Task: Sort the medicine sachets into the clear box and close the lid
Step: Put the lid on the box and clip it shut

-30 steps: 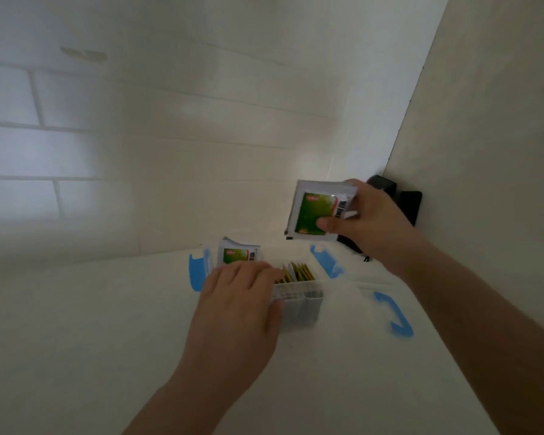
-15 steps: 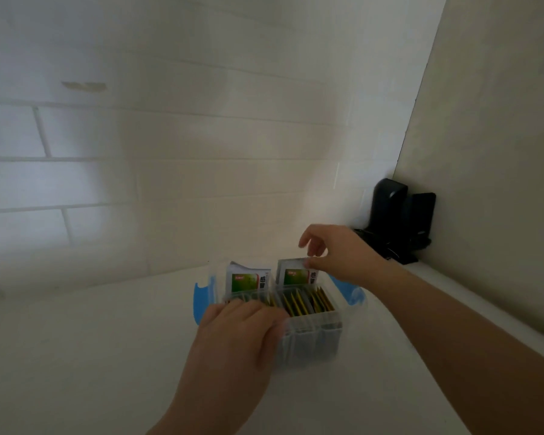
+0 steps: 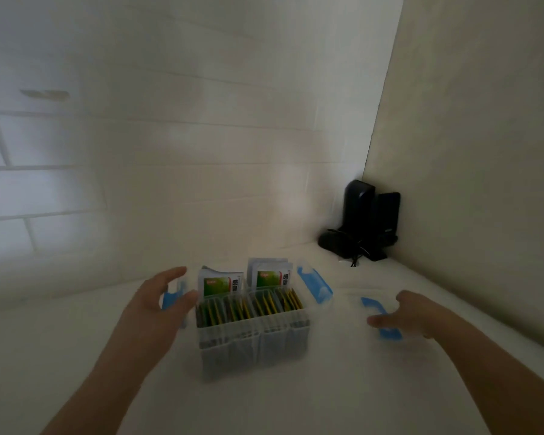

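The clear box (image 3: 252, 343) stands in the middle of the white surface, with blue latches on its left (image 3: 169, 299) and right (image 3: 315, 284) ends. Yellow and green sachets (image 3: 266, 304) stand packed in its front compartments. Two stacks of white-and-green sachets (image 3: 220, 284) stick up at the back. My left hand (image 3: 156, 309) is beside the box's left end, fingers spread around the left latch, holding nothing. My right hand (image 3: 412, 315) lies blurred on the clear lid (image 3: 387, 332), which lies flat to the right of the box, fingers across its blue handle.
A black device (image 3: 363, 221) with a cable stands in the back right corner. A tiled wall runs behind the surface and a plain wall (image 3: 484, 183) closes it on the right.
My right hand left the sachet in the box's back right compartment and moved right onto the lid. My left hand came off the box's top and shifted to its left end.
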Tool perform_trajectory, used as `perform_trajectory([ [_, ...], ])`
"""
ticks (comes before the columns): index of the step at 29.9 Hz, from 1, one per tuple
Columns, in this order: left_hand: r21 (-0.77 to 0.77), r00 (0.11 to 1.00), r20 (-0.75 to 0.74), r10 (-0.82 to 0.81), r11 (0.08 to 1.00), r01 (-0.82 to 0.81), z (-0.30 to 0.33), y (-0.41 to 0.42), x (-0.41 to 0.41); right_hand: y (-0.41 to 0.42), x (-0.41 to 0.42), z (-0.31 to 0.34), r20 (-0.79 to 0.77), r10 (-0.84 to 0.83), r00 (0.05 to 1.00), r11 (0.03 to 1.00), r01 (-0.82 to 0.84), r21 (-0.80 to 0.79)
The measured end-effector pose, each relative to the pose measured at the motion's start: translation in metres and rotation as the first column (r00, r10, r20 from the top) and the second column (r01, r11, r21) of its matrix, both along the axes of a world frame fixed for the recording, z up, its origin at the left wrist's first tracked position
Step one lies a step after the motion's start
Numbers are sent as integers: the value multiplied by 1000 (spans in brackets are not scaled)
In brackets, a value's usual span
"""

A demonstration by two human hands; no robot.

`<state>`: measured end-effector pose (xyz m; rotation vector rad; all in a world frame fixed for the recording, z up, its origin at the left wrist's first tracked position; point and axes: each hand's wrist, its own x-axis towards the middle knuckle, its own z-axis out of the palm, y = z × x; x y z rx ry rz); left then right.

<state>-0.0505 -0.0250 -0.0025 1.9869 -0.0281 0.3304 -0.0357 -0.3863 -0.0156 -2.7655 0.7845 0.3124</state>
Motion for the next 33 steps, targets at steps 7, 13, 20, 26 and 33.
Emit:
perform_trajectory([
  [7,-136,992,-116,-54,990,38,-2,1,3,-19,-4,-6,87,-123,989,983,134,-128],
  [13,-145,989,-128,-71,988,52,-3,4,-6,-27,-20,-12,309,-146,940,986,165,-35],
  [20,-288,989,-105,-104,955,70,-13,3,-10,45,-22,85,816,270,511,959,-215,-182],
  [26,-373,978,-130,-162,922,103,-13,4,-11,132,-52,88,724,642,252,700,-579,-418],
  [33,-524,967,-192,-169,850,44,-1,7,-15,150,-65,54,769,587,253,575,-799,-175],
])
